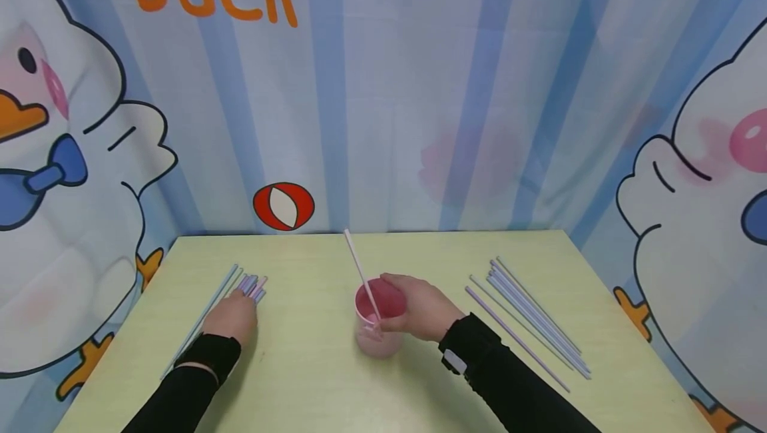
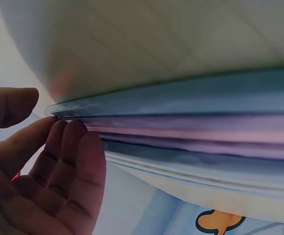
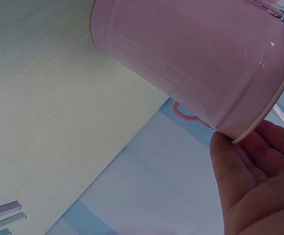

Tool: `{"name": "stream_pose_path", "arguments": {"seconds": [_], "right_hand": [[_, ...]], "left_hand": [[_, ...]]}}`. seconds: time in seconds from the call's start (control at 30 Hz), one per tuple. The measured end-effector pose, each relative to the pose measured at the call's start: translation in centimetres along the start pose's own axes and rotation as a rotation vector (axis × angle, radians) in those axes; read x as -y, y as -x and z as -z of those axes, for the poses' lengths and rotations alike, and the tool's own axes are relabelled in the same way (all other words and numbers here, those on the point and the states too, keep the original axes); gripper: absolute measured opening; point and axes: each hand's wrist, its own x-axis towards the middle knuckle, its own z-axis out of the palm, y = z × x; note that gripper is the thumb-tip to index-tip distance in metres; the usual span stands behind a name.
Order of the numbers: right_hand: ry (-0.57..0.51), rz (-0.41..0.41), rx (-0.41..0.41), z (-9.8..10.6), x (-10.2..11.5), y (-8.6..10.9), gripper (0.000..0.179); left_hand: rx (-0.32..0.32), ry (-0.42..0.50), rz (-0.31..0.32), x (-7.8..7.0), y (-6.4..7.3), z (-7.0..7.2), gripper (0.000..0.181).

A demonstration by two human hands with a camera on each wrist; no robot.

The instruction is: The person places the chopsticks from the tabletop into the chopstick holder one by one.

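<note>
One pink cup (image 1: 379, 345) is mid-desk (image 1: 311, 380), pinched by the right hand (image 1: 422, 306), and at its nine o'clock the left hand (image 1: 231, 318), thumb apart, seems to pick straws (image 2: 205, 131), needing a pinch next.

One worktop (image 1: 311, 386) holds one pink pail (image 1: 380, 348) with one stick (image 1: 360, 268) inside, one left bunch (image 1: 215, 298) of at least five sticks left of the pail, another bunch (image 1: 536, 320) of five or more right of it; one left hand (image 1: 230, 316) and one right hand (image 1: 424, 306) show.
</note>
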Motion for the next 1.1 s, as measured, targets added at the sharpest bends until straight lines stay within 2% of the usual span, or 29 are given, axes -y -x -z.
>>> {"name": "stream_pose_path", "arguments": {"seconds": [0.13,0.33,0.53,0.63,0.87,1.1], "right_hand": [[0.005,0.006,-0.001,0.1,-0.1,0.0,0.084],[-0.003,0.004,-0.001,0.2,0.0,0.1,0.083],[-0.007,-0.003,0.000,0.1,0.0,0.0,0.082],[-0.004,-0.002,-0.001,0.1,0.0,0.0,0.083],[0.005,-0.012,0.006,0.0,0.1,-0.1,0.084],[-0.006,0.003,0.002,0.1,0.2,0.1,0.082]], "left_hand": [[-0.001,-0.010,0.000,-0.1,0.3,-0.1,0.017],[-0.040,-0.033,-0.075,-0.4,0.6,0.0,0.017],[-0.036,-0.025,-0.116,-0.9,0.7,0.0,0.010],[-0.029,-0.011,-0.114,-1.3,0.7,0.0,0.008],[0.005,0.027,-0.082,-2.0,0.8,-0.3,0.019],[-0.003,0.040,-0.113,-2.5,0.7,-0.4,0.023]]}}
